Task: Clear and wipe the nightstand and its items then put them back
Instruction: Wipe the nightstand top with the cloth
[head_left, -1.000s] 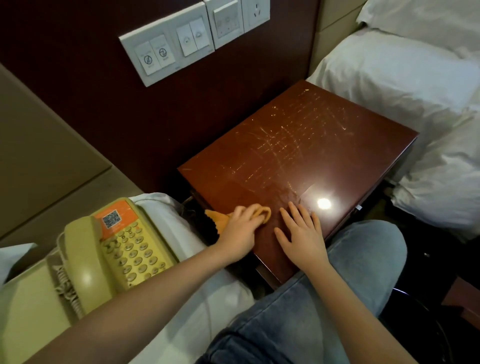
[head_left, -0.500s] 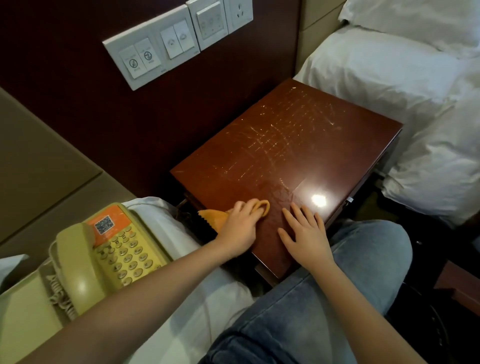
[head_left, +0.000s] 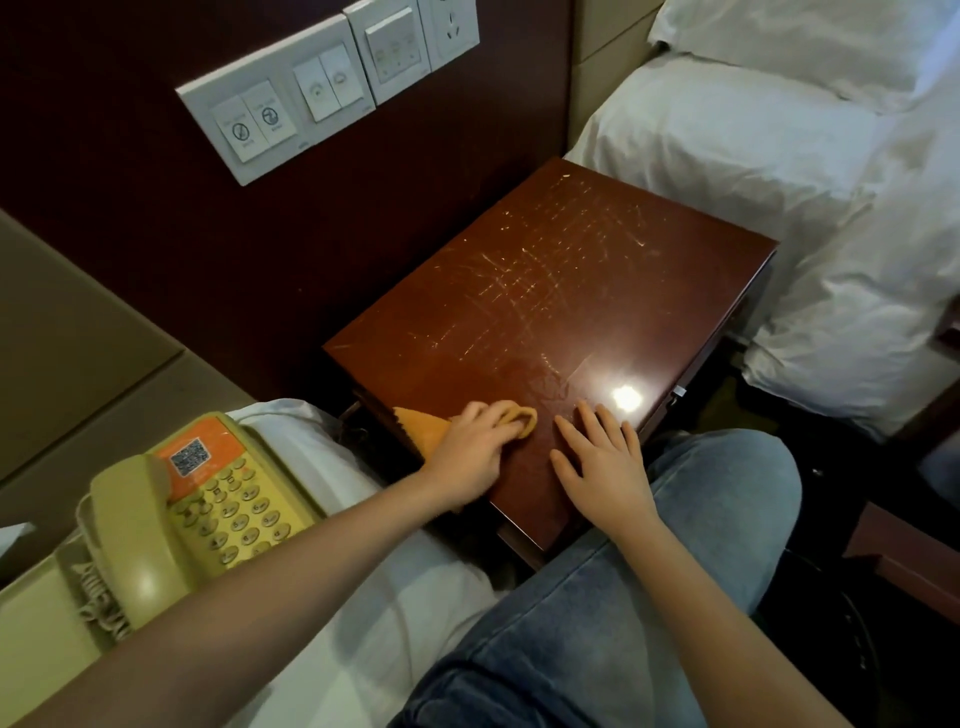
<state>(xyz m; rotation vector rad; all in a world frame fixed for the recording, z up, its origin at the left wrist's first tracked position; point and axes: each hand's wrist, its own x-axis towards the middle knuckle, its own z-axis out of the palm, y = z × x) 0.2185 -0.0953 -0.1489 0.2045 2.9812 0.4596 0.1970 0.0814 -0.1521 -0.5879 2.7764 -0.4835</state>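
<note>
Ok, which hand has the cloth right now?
The left hand, gripping the orange cloth at the near-left edge of the nightstand; the right hand lies flat and empty.

Glossy dark red-brown wood makes the desk (head_left: 545, 322), finely scratched beyond the grip. The cloth (head_left: 422, 429) in the grip of the left hand (head_left: 470, 460) is soft matt orange fabric. Left of it, the phone (head_left: 208, 519) is smooth shiny yellowish plastic.

The head view looks steeply down from close above the nightstand (head_left: 545, 312).
</note>
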